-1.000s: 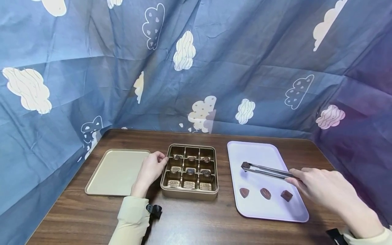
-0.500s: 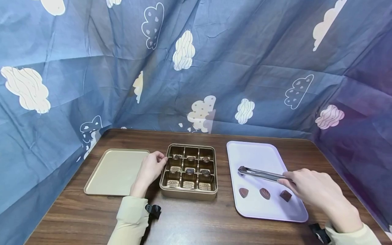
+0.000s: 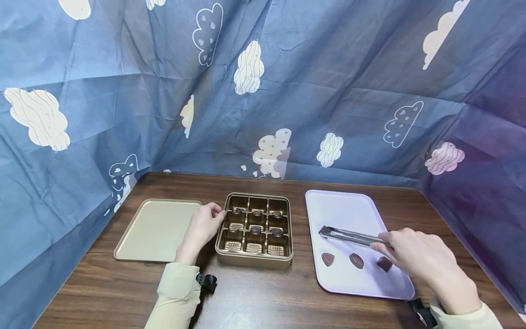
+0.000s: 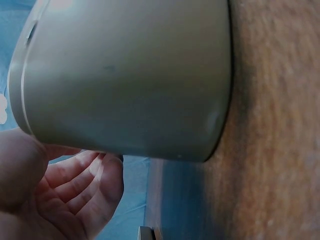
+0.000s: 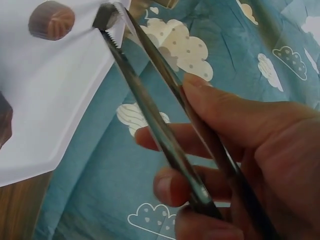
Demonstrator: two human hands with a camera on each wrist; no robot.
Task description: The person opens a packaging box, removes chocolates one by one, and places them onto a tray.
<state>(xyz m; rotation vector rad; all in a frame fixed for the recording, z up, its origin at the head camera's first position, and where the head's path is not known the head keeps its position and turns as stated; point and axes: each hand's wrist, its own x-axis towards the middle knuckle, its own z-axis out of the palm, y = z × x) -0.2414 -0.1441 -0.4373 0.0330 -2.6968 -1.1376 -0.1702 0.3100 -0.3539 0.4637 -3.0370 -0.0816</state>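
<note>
My right hand [image 3: 417, 256] grips metal tongs [image 3: 355, 236] between thumb and fingers. At the tips of the tongs sits a dark chocolate [image 5: 106, 16], close over the lilac tray [image 3: 343, 203]. A leaf-patterned chocolate [image 3: 356, 261], a shield-shaped chocolate [image 3: 328, 259] and a square chocolate [image 3: 384, 263] lie nearer the tray's front. My left hand [image 3: 204, 225] rests with thumb and fingertips against the outer left side of a gold tin [image 3: 255, 261], fingers relaxed. Inside, the tin is divided into compartments; chocolates lie in its far and middle rows, while the front row shows bare ridged bottoms.
A flat gold lid-like tray [image 3: 154, 228] lies left of the tin, partly behind my left forearm. Everything stands on a brown wooden table [image 3: 263, 297]. A blue cloud-print curtain [image 3: 300, 105] encloses the back and sides.
My right hand has shifted left and a little toward me. The tongs' tips with the dark chocolate have moved slightly left and down in the head view. My left hand stays at the tin.
</note>
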